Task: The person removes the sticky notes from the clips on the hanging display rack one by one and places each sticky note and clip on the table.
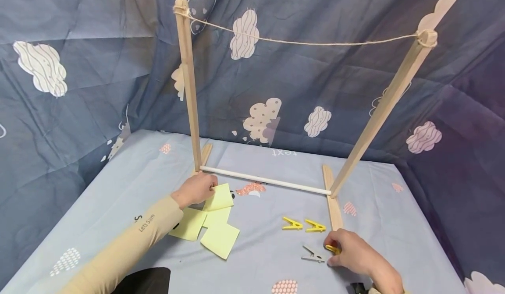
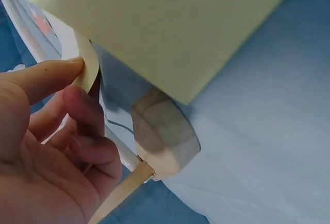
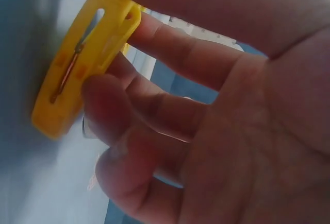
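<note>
My left hand (image 1: pixel 197 189) pinches the edge of a pale yellow sticky note (image 1: pixel 220 197) between thumb and fingers, over several other notes (image 1: pixel 221 240) on the cloth. Seen from the left wrist, the pinched note edge (image 2: pixel 91 67) curls beside the thumb, and a broad sheet of yellow paper (image 2: pixel 170 23) fills the top. On the right, my right hand (image 1: pixel 355 251) grips a yellow clothespin (image 1: pixel 333 249) low over the cloth. The right wrist view shows that clothespin (image 3: pixel 72 74) with its metal spring, against the thumb and fingers. A grey clothespin (image 1: pixel 314 254) lies just left of this hand.
Two yellow clothespins (image 1: pixel 293 224) lie farther forward. Behind stands a wooden frame with a left post (image 1: pixel 189 83), a right post (image 1: pixel 384 110), a white bottom rod (image 1: pixel 264 180) and a sagging twine (image 1: pixel 300 43) across the top. Dark patterned fabric (image 1: pixel 323 79) hangs behind.
</note>
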Motion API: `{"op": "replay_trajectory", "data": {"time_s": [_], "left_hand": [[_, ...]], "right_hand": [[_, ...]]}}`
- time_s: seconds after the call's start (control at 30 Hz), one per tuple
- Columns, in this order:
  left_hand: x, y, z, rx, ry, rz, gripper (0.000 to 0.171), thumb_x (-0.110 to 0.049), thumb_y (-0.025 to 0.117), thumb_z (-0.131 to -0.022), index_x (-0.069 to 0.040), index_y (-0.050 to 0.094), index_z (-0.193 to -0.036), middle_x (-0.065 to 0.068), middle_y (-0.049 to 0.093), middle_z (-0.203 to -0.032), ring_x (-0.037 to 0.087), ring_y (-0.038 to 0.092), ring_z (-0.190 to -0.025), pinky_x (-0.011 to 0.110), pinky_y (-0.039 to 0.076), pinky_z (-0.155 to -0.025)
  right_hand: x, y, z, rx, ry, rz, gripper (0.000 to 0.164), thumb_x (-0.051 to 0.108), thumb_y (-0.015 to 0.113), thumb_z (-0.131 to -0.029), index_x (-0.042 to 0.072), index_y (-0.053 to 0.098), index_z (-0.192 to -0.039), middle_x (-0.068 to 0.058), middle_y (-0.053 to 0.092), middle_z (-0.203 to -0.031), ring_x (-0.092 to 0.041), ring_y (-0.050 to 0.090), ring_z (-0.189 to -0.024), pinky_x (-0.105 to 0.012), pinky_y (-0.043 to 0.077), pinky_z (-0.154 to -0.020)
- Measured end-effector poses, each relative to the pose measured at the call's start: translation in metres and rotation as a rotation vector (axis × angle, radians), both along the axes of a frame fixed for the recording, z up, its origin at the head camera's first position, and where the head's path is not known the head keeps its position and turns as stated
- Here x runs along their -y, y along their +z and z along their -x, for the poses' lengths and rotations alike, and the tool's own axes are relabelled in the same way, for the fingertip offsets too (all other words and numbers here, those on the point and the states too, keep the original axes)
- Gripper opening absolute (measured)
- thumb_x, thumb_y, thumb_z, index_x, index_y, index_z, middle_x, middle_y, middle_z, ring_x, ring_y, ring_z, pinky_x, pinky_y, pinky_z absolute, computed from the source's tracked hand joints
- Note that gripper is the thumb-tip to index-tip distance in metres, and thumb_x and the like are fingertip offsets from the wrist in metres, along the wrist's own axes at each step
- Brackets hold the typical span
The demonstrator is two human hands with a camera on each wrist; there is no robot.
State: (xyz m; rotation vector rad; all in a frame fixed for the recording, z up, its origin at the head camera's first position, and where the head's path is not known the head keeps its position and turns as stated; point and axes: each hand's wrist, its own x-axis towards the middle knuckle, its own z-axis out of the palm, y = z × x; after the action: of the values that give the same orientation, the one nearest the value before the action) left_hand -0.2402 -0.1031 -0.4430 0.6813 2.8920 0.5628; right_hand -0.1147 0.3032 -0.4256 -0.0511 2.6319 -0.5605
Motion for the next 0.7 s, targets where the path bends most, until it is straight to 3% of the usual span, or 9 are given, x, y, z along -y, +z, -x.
{"op": "replay_trajectory", "data": {"time_s": [0.27,0.43,0.57,0.7], "left_hand": [[-0.005,-0.005,-0.001,-0.024,0.037,0.017,0.013,-0.002,0.064,-0.084,-0.006,0.069,-0.096,0.007,0.065,-0.094,0.016,0.057,-0.079,0.032,0.048,-0.066],[-0.004,-0.008,-0.003,-0.052,0.041,0.035,0.015,-0.006,0.067,-0.084,-0.005,0.068,-0.099,0.01,0.061,-0.098,0.018,0.056,-0.076,0.034,0.049,-0.065],[0.005,-0.008,-0.01,-0.065,0.026,0.037,0.014,-0.011,0.067,-0.086,-0.006,0.068,-0.099,0.009,0.061,-0.097,0.017,0.056,-0.074,0.032,0.047,-0.061],[0.02,-0.001,-0.016,-0.101,0.014,0.03,0.011,-0.014,0.065,-0.088,-0.007,0.068,-0.096,0.006,0.065,-0.089,0.014,0.059,-0.072,0.029,0.047,-0.057]], "right_hand": [[0.003,-0.007,-0.002,0.027,-0.058,-0.038,0.034,0.007,0.087,-0.061,0.012,0.066,-0.088,0.0,0.057,-0.082,-0.017,0.048,-0.075,-0.036,0.043,-0.071],[-0.001,-0.005,-0.004,0.004,-0.065,-0.036,0.032,0.019,0.087,-0.066,0.013,0.066,-0.09,0.001,0.058,-0.083,-0.015,0.05,-0.076,-0.035,0.044,-0.07],[-0.006,0.003,-0.009,-0.104,-0.074,-0.024,0.021,0.027,0.08,-0.077,0.015,0.067,-0.088,0.002,0.058,-0.081,-0.013,0.051,-0.072,-0.029,0.043,-0.064],[-0.012,0.013,-0.013,-0.302,-0.088,-0.041,0.009,0.021,0.073,-0.084,0.017,0.065,-0.082,0.005,0.055,-0.072,-0.009,0.047,-0.062,-0.023,0.038,-0.054]]}}
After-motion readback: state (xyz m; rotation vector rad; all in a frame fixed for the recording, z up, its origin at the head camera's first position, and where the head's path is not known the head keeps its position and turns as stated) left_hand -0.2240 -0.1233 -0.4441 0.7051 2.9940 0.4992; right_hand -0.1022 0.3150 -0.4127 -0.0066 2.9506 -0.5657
